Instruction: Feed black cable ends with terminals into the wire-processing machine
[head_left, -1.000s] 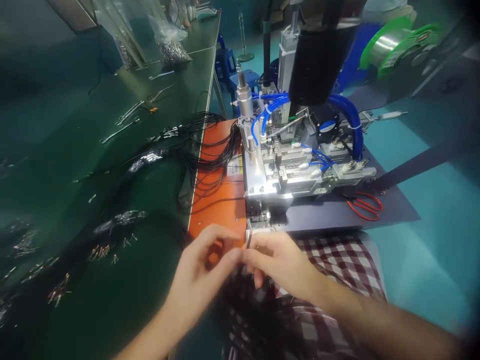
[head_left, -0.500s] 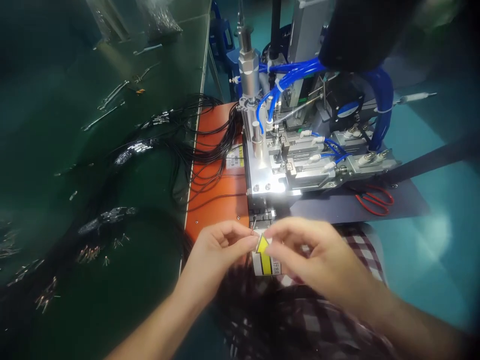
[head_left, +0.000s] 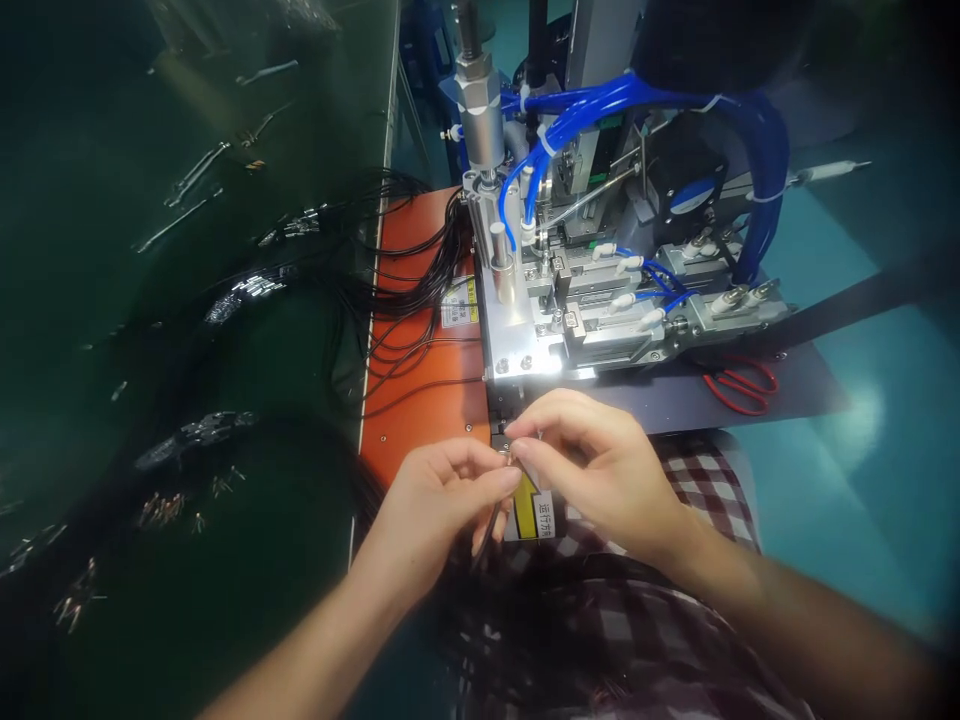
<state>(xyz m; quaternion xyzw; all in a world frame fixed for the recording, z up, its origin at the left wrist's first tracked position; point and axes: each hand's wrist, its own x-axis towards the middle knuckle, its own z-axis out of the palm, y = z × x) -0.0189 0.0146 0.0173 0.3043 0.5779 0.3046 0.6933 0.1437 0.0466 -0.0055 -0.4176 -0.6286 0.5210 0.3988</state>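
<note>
My left hand [head_left: 439, 505] pinches the end of a black cable, whose dark length hangs below the fingers. Its thumb and forefinger meet at a tiny metallic tip. Just to the right, my right hand [head_left: 592, 465] has its thumb and forefinger closed at the same tip; what they grip is too small to make out. Both hands are at the front of a metal machine [head_left: 517, 340], over a label with a yellow arrow [head_left: 527, 512]. Black cables [head_left: 442, 260] run across the orange plate [head_left: 420, 400] beside the machine.
Bundles of black cables with bare metal ends [head_left: 251, 290] lie on the dark green table [head_left: 285, 560] at left. Blue air tubes [head_left: 600, 100] arch over the machine. Red-handled scissors [head_left: 742, 388] rest on the grey board at right. Checkered cloth covers my lap.
My right hand has moved up and left, its fingertips now meeting those of my left hand. The black cable below my left hand now shows. The whole view has shifted slightly.
</note>
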